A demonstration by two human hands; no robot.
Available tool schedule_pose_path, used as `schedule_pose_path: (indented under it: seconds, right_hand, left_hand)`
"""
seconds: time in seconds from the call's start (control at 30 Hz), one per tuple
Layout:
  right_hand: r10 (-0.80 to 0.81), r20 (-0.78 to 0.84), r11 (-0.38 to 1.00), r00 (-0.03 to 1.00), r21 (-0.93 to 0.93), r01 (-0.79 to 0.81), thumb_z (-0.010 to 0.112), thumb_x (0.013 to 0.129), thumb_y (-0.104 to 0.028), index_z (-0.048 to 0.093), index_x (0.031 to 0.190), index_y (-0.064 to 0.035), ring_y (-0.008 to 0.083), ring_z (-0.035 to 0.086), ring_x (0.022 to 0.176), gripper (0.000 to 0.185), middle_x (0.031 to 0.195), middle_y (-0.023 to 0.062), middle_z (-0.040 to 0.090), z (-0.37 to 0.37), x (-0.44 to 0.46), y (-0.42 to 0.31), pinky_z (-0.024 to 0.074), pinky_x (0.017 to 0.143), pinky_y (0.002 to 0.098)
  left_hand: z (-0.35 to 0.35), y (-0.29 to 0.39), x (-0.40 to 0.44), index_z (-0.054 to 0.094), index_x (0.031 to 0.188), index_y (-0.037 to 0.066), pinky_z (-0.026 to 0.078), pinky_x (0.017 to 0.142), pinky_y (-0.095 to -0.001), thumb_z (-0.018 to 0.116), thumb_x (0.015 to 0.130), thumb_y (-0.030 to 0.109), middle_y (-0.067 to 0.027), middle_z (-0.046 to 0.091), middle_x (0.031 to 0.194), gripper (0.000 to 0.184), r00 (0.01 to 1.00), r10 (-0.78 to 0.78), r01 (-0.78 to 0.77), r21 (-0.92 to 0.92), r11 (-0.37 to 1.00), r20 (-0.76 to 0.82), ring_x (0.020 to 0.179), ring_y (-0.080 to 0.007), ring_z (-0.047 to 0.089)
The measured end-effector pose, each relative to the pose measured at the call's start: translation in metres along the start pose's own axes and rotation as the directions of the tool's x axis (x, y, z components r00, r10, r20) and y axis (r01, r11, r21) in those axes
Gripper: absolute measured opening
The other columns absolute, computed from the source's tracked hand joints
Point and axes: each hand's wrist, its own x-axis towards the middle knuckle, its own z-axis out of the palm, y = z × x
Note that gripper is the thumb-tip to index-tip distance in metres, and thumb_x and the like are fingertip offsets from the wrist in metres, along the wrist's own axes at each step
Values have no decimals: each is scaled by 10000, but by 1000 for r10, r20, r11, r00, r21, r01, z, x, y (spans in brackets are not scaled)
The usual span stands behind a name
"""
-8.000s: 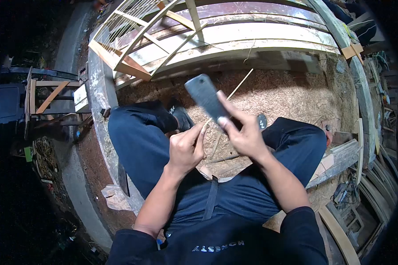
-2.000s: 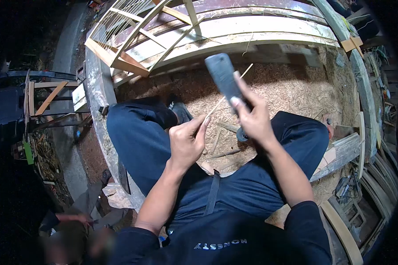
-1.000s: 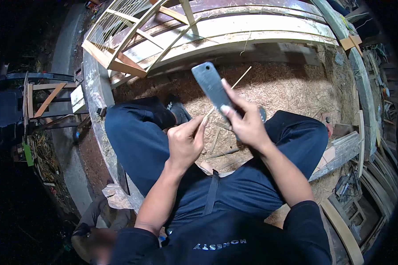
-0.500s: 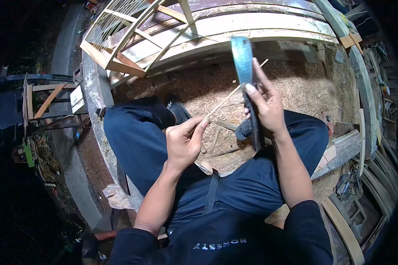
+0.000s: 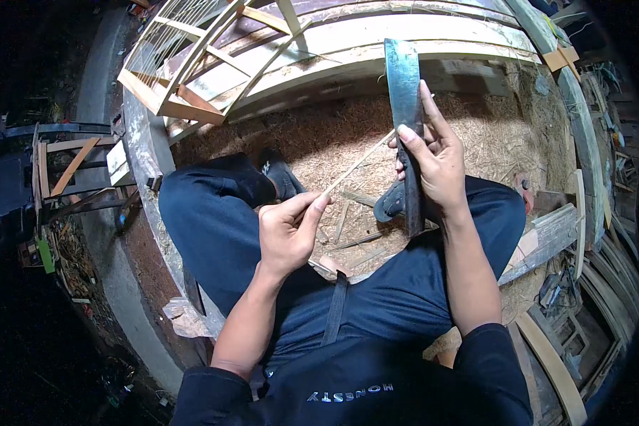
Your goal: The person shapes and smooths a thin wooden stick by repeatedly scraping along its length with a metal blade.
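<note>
My left hand point(image 5: 291, 231) is closed in a pinch on one end of a thin wooden stick point(image 5: 360, 162), over my lap. The stick slants up to the right, and its far end goes behind the blade beside my right fingers. My right hand point(image 5: 437, 160) grips a large broad-bladed knife point(image 5: 405, 82) near where the blade meets the dark handle point(image 5: 413, 206). The blade points away from me, with my index finger stretched along its edge side and my thumb on its face. Some right fingers are hidden behind the knife.
A curved wooden frame with thin rods point(image 5: 199, 53) rests at the upper left on pale planks point(image 5: 348, 53). Shavings point(image 5: 490, 145) cover the ground between my legs. Curved wood strips point(image 5: 557, 369) lie at the lower right. A weathered beam point(image 5: 582, 142) runs along the right.
The knife has moved slightly right and stands more upright with its flat face showing. My left hand has shifted a little left and down, and less of the stick shows past the blade.
</note>
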Motion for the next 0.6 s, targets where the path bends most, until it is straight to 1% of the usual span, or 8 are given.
schedule_pose_path:
  seconds: [0.03, 0.13, 0.2, 0.3, 0.33, 0.37, 0.47, 0.6]
  right_hand:
    - [0, 0, 1000, 1000, 0, 0, 662, 995, -47, 320, 1629, -161, 58, 623, 655, 729, 912, 62, 716, 1, 0, -1, 556, 542, 232]
    - [-11, -25, 1000, 1000, -15, 11, 659, 997, -55, 338, 1622, -154, 69, 633, 671, 710, 914, 66, 719, 9, -3, -1, 562, 555, 240]
    - [-152, -25, 965, 988, -220, 143, 676, 984, -59, 390, 1603, -162, 83, 639, 691, 690, 921, 60, 727, 19, -9, 7, 570, 606, 244]
    - [-159, 237, 905, 958, -353, 238, 668, 953, -10, 491, 1546, -153, 194, 722, 1014, 635, 1359, 228, 653, 35, -24, 12, 557, 954, 340]
    - [-77, 299, 926, 951, -333, 179, 659, 953, -3, 499, 1538, -138, 209, 717, 1068, 621, 1428, 244, 601, 40, -30, 4, 537, 1002, 349]
    - [-222, 218, 880, 950, -375, 291, 654, 955, 8, 510, 1529, -133, 187, 724, 1017, 608, 1396, 215, 640, 43, -27, 13, 563, 946, 325]
    - [-53, 50, 967, 997, -245, 64, 637, 963, 11, 492, 1542, -144, 183, 716, 1042, 617, 1428, 197, 621, 41, -18, 8, 581, 884, 313]
    - [-165, 387, 920, 907, -271, 283, 666, 940, -14, 490, 1546, -149, 265, 689, 1191, 645, 1392, 225, 639, 52, -34, 15, 533, 1011, 369]
  left_hand:
    - [1, 1, 1, 775, 964, -54, 406, 482, -238, 688, 981, 56, -48, 660, 613, 142, 999, 33, -34, -1, 999, -26, 522, -33, 537]
    - [1, -2, 1, 776, 961, -51, 401, 477, -239, 685, 982, 54, -44, 647, 600, 141, 999, 45, -45, -7, 999, -29, 520, -31, 534]
    - [3, -6, 1, 777, 958, -49, 398, 476, -238, 681, 984, 54, -40, 636, 594, 144, 997, 57, -58, -17, 998, -46, 521, -28, 530]
    - [9, -14, 3, 778, 954, -47, 391, 472, -242, 674, 988, 56, -29, 610, 579, 151, 989, 104, -108, -41, 993, -104, 518, -26, 517]
    - [8, -14, 3, 778, 953, -46, 388, 471, -243, 672, 989, 58, -26, 603, 575, 152, 985, 120, -126, -43, 991, -126, 516, -26, 513]
    - [6, -14, 2, 778, 952, -46, 386, 470, -245, 671, 989, 59, -23, 596, 571, 154, 980, 136, -144, -45, 989, -147, 514, -26, 508]
    - [1, -7, 0, 778, 952, -43, 375, 477, -252, 667, 996, 76, -17, 578, 569, 169, 996, 32, -32, 7, 999, -84, 524, -28, 492]
    - [5, -8, 3, 776, 941, -37, 355, 487, -253, 652, 1019, 124, 12, 541, 562, 217, 995, -63, 59, -53, 997, -80, 558, -19, 460]
